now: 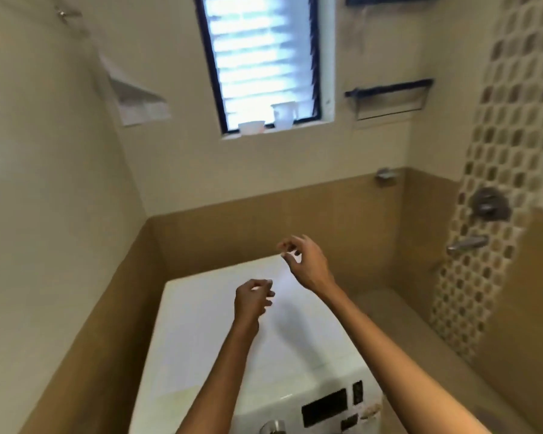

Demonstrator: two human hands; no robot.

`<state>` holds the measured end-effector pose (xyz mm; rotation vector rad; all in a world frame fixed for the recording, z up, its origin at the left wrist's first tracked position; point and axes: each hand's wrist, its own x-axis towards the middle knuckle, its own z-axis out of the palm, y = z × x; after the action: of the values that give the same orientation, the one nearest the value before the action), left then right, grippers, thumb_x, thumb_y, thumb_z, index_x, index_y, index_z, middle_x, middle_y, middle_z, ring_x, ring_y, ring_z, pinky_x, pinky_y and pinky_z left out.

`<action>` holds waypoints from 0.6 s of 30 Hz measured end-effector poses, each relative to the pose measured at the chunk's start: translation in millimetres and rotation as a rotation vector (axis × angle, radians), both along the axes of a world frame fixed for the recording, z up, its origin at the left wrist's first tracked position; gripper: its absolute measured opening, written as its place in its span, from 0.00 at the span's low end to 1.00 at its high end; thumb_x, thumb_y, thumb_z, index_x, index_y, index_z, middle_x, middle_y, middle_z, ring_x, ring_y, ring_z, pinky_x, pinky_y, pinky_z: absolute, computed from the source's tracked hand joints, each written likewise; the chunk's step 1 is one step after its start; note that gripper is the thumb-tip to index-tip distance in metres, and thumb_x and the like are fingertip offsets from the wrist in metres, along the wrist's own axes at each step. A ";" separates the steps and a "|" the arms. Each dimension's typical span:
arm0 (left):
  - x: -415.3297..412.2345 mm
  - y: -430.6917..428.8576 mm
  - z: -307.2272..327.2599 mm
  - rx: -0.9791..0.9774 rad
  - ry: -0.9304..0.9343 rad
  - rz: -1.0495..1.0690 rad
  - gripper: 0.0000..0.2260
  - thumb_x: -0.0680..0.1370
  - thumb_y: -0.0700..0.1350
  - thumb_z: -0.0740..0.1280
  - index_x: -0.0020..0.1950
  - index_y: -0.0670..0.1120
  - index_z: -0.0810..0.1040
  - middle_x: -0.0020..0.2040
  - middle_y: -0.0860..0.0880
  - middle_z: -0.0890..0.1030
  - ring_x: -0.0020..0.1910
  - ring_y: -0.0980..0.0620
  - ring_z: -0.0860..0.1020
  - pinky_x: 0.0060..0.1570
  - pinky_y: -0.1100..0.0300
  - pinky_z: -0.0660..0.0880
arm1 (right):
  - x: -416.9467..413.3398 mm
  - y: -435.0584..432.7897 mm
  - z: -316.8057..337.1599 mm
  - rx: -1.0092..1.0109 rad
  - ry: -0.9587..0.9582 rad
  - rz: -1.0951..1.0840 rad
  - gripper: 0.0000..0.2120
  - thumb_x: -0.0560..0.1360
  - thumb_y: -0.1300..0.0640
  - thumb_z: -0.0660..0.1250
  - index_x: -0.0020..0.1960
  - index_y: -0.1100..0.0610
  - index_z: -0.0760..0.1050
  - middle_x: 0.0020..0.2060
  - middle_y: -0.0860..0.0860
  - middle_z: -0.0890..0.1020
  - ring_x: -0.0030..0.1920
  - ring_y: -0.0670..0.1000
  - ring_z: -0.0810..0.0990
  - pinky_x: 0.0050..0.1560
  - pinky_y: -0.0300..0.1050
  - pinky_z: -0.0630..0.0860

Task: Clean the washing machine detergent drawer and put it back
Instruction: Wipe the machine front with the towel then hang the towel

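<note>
A white washing machine (201, 346) stands in the corner of a tiled bathroom, its flat top facing me and its black control panel (325, 407) and a silver dial (273, 427) at the bottom edge. The detergent drawer is out of sight. Both my arms reach forward over the machine's top. My left hand (252, 300) hovers above the top with its fingers loosely curled and nothing in it. My right hand (304, 261) is raised a little farther back, fingers loosely bent, also holding nothing. The picture is motion-blurred.
A louvred window (264, 57) has two white cups (282, 112) on its sill. A wall niche (141, 104) is at the left, a dark towel rack (389, 95) at the right. A shower mixer (489, 205) and spout (467, 244) sit on the right wall.
</note>
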<state>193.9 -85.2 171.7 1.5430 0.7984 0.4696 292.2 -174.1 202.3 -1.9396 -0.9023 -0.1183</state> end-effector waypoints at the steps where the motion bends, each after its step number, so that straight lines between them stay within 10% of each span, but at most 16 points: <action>1: 18.8 -7.5 16.4 -0.003 -0.021 -0.043 0.04 0.77 0.43 0.65 0.47 0.44 0.77 0.35 0.47 0.78 0.31 0.53 0.73 0.32 0.62 0.66 | 14.4 -12.0 17.7 0.021 -0.020 -0.037 0.08 0.75 0.62 0.65 0.52 0.56 0.80 0.38 0.39 0.73 0.40 0.41 0.72 0.52 0.37 0.69; 9: 164.0 -50.9 116.1 0.004 -0.145 -0.236 0.10 0.79 0.42 0.63 0.37 0.47 0.72 0.32 0.49 0.74 0.14 0.63 0.68 0.17 0.71 0.58 | 129.9 -83.3 107.3 0.050 -0.142 -0.287 0.08 0.75 0.61 0.65 0.51 0.55 0.81 0.46 0.53 0.84 0.41 0.49 0.79 0.42 0.39 0.72; 18: 302.2 -98.4 176.0 0.031 -0.257 -0.430 0.04 0.78 0.44 0.64 0.46 0.45 0.77 0.35 0.50 0.77 0.28 0.56 0.71 0.28 0.65 0.66 | 242.8 -137.9 148.6 0.122 -0.189 -0.485 0.07 0.77 0.61 0.63 0.51 0.57 0.80 0.38 0.48 0.77 0.30 0.39 0.71 0.27 0.25 0.66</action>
<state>496.1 -183.6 347.7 1.5899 0.2502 0.3512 534.9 -312.0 350.9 -2.0186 -0.5110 -0.6342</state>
